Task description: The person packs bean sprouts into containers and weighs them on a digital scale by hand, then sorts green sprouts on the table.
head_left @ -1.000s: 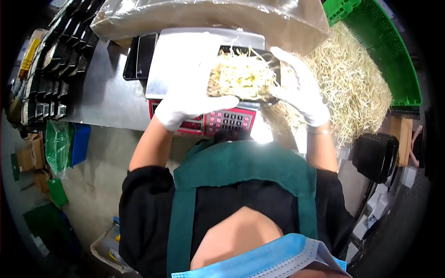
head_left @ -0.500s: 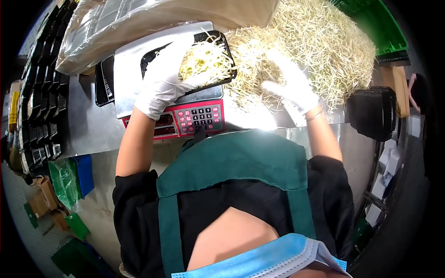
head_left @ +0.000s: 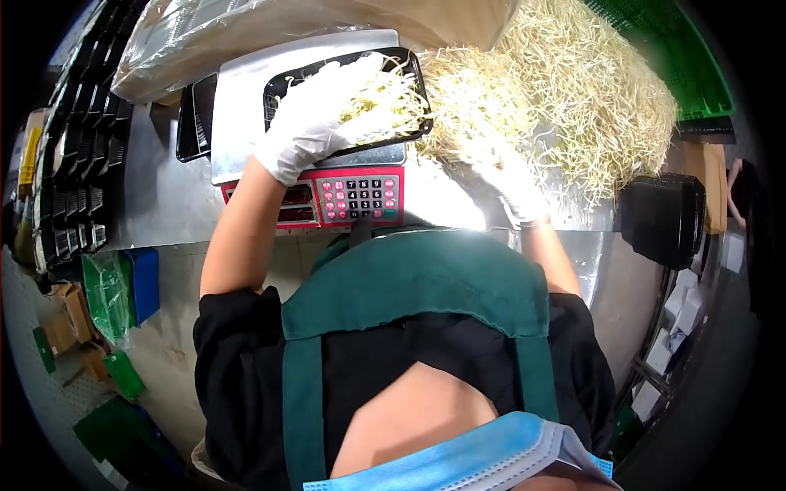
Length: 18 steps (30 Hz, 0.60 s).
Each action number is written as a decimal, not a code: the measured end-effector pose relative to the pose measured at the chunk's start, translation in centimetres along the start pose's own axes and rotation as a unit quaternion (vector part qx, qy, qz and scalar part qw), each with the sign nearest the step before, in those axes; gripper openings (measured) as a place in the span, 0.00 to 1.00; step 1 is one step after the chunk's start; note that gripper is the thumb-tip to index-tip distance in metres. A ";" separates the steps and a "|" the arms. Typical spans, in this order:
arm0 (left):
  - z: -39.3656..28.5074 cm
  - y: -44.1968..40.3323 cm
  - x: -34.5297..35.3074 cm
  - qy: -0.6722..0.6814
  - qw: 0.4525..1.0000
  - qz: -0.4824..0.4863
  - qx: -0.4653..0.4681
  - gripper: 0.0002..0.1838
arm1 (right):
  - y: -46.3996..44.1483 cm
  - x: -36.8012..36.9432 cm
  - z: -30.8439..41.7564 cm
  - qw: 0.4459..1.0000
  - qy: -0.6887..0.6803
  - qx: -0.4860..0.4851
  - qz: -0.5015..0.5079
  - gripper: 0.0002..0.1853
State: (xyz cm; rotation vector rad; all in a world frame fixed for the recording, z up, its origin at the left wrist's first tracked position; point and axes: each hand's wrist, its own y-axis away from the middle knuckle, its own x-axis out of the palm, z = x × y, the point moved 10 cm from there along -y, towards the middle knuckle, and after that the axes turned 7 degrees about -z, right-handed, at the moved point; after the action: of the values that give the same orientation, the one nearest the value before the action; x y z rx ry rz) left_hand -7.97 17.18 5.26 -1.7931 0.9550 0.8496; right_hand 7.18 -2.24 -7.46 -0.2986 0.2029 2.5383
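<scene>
My left hand (head_left: 307, 131), in a white glove, lies over a black plastic tray (head_left: 425, 96) on the scale. Its thumb and fingers are curved around the bean sprouts (head_left: 391, 102) in the tray. The tray rests on the metal plate of a red scale (head_left: 360, 198) with a keypad. My right hand (head_left: 514, 182), also gloved, is at the near edge of a large heap of bean sprouts (head_left: 589, 90). Glare and sprouts blur its fingertips, so their grip is unclear.
Stacks of black trays (head_left: 78, 164) line the left side, and more black trays (head_left: 663, 217) stand at the right table edge. A clear plastic bag (head_left: 246, 41) lies behind the scale. A green crate (head_left: 696, 74) is at the far right.
My right hand has moved down and slightly left, from open over the heap to its near edge. My left hand stays at the tray, its fingers now more around the sprouts.
</scene>
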 end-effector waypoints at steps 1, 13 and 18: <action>0.4 -0.2 0.5 0.004 1.000 0.023 -0.017 0.36 | -0.3 -0.9 1.2 0.997 -0.080 0.019 -0.005 0.26; 5.0 3.3 -7.5 0.193 0.958 -0.171 -0.128 0.24 | -5.5 12.9 21.2 0.857 0.316 -0.365 0.178 0.34; 11.2 10.4 -8.3 0.300 0.880 -0.251 -0.268 0.27 | -4.3 9.2 24.4 0.849 0.303 -0.402 0.161 0.43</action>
State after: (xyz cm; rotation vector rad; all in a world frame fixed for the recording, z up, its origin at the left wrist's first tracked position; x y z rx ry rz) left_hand -22.58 26.56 4.32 -2.7241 0.5711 0.2141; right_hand -2.04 11.22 13.39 -1.5021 -0.6610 2.6300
